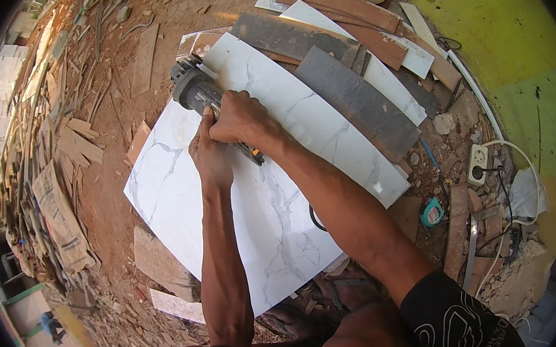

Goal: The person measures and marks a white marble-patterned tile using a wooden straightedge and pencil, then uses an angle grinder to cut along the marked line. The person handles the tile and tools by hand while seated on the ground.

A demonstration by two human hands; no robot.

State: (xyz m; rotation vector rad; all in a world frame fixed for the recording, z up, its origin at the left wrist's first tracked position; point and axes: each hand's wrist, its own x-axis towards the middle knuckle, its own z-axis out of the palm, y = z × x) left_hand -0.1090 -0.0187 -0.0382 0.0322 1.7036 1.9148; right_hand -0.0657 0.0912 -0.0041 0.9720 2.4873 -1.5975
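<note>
A dark grey angle grinder [198,91] is over the far part of a large white tile [264,242] with grey marble veining. My right hand [242,118] is closed around the grinder's body from the right. Against its near left side, my left hand [209,150] is also closed on the tool, thumb pointing up along it. The yellow-marked rear end [254,154] of the grinder shows below my hands. Its disc is hidden from this angle, so I cannot tell whether it touches the tile. A black cable [316,218] loops out beside my right forearm.
Grey and brown tile strips [358,99] are stacked beyond the tile's right side. A turquoise tape measure [432,212] and a white power socket [478,164] with a plugged-in cord lie at right. Wooden sticks and a sack [61,218] are at left. Rubble surrounds the tile.
</note>
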